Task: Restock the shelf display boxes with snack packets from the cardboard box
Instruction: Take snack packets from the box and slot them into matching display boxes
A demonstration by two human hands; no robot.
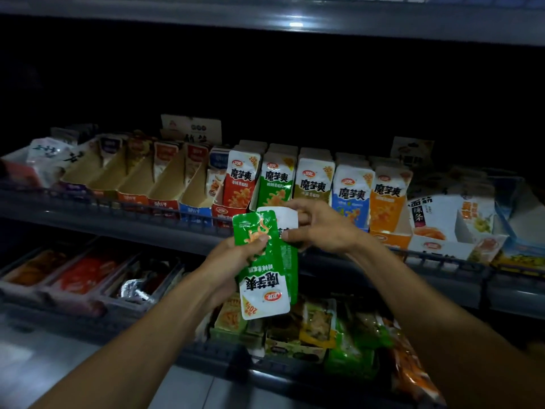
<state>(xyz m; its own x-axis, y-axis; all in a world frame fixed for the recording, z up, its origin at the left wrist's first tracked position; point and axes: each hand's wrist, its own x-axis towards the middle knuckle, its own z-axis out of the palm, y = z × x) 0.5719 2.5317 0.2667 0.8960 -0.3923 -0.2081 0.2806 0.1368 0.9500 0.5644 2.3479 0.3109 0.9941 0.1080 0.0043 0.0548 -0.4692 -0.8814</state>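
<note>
The left hand gripped the flat, shiny green plastic snack packets in front of the shelf, the right hand pinched their top edge, and they looked light, bendy and slippery.

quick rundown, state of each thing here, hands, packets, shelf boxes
left hand: grips green packets, thumb on top
green packets: held upside down, front one facing camera
right hand: pinches a packet behind the stack
green display box: full, packets upright
brown display boxes: nearly empty, few packets at back
</note>
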